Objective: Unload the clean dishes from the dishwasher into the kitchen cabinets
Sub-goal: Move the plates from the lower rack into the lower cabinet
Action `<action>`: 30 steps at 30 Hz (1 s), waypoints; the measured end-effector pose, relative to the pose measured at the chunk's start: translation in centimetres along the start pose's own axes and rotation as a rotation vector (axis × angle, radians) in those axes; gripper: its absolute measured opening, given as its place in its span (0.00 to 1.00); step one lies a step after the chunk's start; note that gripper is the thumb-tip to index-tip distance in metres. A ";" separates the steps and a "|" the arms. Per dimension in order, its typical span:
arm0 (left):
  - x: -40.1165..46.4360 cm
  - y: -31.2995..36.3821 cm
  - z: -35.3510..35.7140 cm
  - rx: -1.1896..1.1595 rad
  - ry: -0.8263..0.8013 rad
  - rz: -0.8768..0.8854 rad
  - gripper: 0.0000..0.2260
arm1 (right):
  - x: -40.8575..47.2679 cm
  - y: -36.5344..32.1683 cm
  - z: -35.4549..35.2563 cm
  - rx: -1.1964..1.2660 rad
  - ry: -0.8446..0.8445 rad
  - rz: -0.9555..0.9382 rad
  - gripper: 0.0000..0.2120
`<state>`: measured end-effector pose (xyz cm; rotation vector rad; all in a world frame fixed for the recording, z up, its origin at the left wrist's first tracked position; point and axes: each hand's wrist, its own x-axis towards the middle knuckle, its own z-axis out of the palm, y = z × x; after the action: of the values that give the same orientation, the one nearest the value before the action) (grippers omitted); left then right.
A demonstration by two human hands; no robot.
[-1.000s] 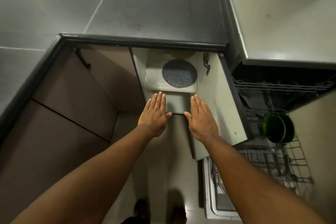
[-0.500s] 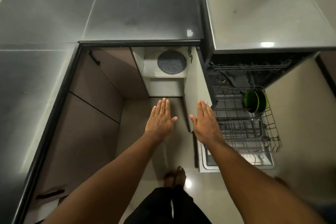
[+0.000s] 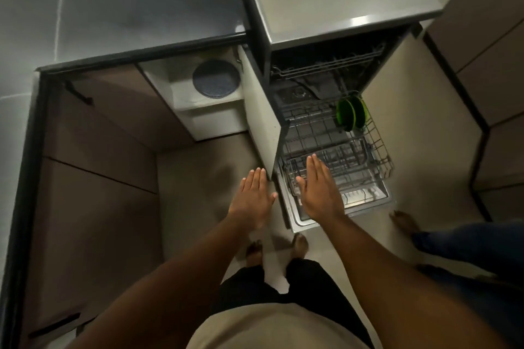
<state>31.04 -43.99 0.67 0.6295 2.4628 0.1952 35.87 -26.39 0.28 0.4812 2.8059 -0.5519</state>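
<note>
The dishwasher stands open with its lower wire rack pulled out over the dropped door. Two green plates stand upright at the rack's far right. A speckled grey plate lies flat on the shelf of the open cabinet to the left. My left hand hovers flat above the floor, fingers straight, holding nothing. My right hand hovers flat over the near part of the rack, also holding nothing.
The open cabinet door stands edge-on between the cabinet and the dishwasher. A dark countertop runs across the back and down the left. Another person's bare foot and jeans leg are at the right. My feet are below.
I have stepped back and turned to the right. Both hands drew away from the cabinet, and the right one now hangs over the dishwasher rack.
</note>
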 end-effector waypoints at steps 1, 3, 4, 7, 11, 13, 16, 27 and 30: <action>0.2 0.5 0.1 0.002 -0.013 0.011 0.30 | -0.3 0.8 -0.1 -0.003 -0.001 0.021 0.30; 0.7 2.4 0.6 0.012 -0.021 0.023 0.30 | -0.6 3.1 -0.5 -0.001 0.002 0.036 0.30; 0.8 2.5 0.6 0.013 -0.005 0.031 0.30 | -0.6 3.4 -0.6 -0.002 -0.001 0.042 0.30; 1.3 4.5 0.9 -0.008 -0.001 0.029 0.31 | -1.0 5.8 -1.1 0.004 -0.019 0.057 0.30; 2.6 7.4 1.3 -0.020 -0.015 0.015 0.31 | -1.1 9.8 -2.3 0.048 -0.027 0.085 0.31; 3.4 9.3 1.6 -0.030 -0.024 0.002 0.31 | -0.9 12.2 -3.1 0.048 -0.015 0.093 0.31; 4.3 12.1 1.9 -0.079 -0.031 -0.019 0.31 | -0.5 15.6 -4.6 0.065 -0.011 0.118 0.31; 9.1 17.4 2.1 -0.128 -0.083 -0.011 0.31 | 2.4 21.7 -6.1 0.137 -0.001 0.148 0.31; 11.6 18.2 2.1 -0.155 -0.107 -0.004 0.32 | 3.9 23.1 -6.3 0.147 -0.003 0.171 0.31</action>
<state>31.07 -22.51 -1.88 0.5540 2.3202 0.3384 39.54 -2.64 -2.67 0.7403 2.6991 -0.7235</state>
